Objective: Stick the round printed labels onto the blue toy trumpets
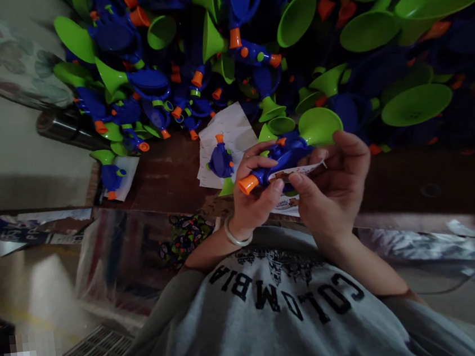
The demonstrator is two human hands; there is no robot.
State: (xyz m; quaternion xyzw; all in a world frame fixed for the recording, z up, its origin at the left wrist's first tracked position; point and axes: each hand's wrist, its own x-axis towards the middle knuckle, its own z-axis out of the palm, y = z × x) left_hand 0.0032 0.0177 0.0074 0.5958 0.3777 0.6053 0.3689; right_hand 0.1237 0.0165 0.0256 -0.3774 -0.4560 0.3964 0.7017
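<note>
Head view: left fingers (257,163) grip a blue, green-and-orange plastic toy trumpet (291,156), seemingly to steady it, as right fingers (308,189), close beside, pinch a white printed label (309,167).

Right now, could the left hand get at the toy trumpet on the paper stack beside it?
Likely yes: the loose trumpet lies close by on the paper stack, with nothing seen between. But the left hand holds another toy trumpet, so it would probably need freeing first.
</note>
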